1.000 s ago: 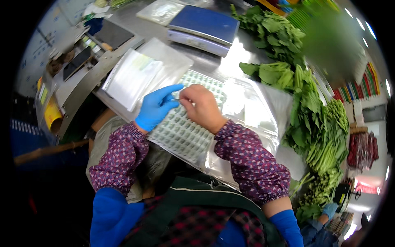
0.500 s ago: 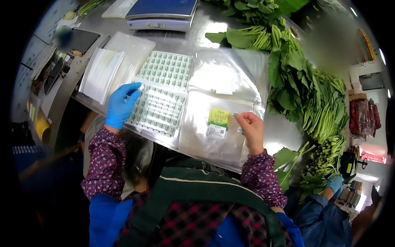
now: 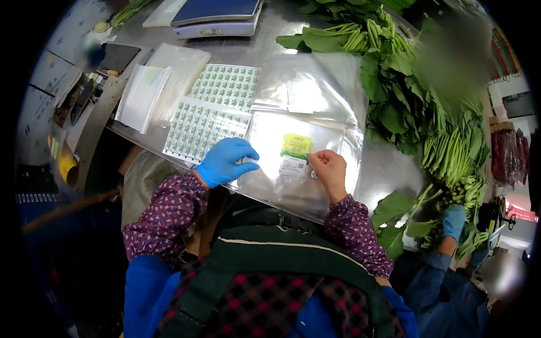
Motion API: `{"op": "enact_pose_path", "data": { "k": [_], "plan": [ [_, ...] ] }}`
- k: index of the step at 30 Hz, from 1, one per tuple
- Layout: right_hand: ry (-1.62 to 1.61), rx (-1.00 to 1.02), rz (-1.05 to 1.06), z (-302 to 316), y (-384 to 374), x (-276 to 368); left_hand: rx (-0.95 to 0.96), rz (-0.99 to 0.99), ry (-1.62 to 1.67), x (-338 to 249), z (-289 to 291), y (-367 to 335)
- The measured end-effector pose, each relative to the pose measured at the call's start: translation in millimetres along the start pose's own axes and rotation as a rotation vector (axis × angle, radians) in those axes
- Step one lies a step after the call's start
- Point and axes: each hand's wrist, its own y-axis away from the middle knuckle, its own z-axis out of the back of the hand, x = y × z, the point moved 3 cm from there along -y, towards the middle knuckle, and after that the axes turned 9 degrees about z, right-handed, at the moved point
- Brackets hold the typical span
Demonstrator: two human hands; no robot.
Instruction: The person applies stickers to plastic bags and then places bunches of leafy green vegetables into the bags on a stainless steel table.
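Observation:
My left hand [image 3: 225, 162], in a blue glove, hovers over the near corner of the sticker sheets, its thumb and fingers apart and nothing visible between them. The sheets [image 3: 194, 128] carry rows of small green-and-white stickers. To their right lies a stack of clear plastic bags [image 3: 270, 188], the top one bearing a yellow, green and white label [image 3: 296, 155]. At that label's right edge my bare right hand [image 3: 328, 173] pinches what looks like a small sticker. Another small pale piece [image 3: 314, 174] clings to its lower fingers.
Leafy greens [image 3: 394, 101] line the right side of the metal table [image 3: 389, 174]. A scale [image 3: 217, 19] stands at the back, and more plastic bags [image 3: 174, 79] lie on the left. A co-worker's blue-gloved hand [image 3: 452, 222] touches the greens at the lower right.
My left hand has moved right and nearer, from the sheets' left edge toward the bags. My right hand has shifted left onto the label's edge. The co-worker's hand has moved up along the greens.

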Motion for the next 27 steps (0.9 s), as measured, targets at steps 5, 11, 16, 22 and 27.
{"op": "enact_pose_path", "data": {
  "k": [5, 11, 16, 22, 27],
  "plan": [
    [0.464, 0.081, 0.078, -4, -7, 8, 0.118, -0.029, -0.150, 26, -33, -22],
    [0.353, -0.060, 0.041, 37, -11, 5, 0.087, 0.024, -0.185, 35, -40, -37],
    [0.071, -0.491, 0.060, 98, 2, -28, 0.121, 0.212, -0.062, 57, -38, -46],
    [-0.066, -0.139, 0.054, 23, 12, -2, -0.711, 0.207, 0.866, 15, 24, -24],
    [-0.014, -0.205, 0.158, 11, 11, 46, -0.269, 0.013, 0.337, 0, 1, 1]
  ]
}}
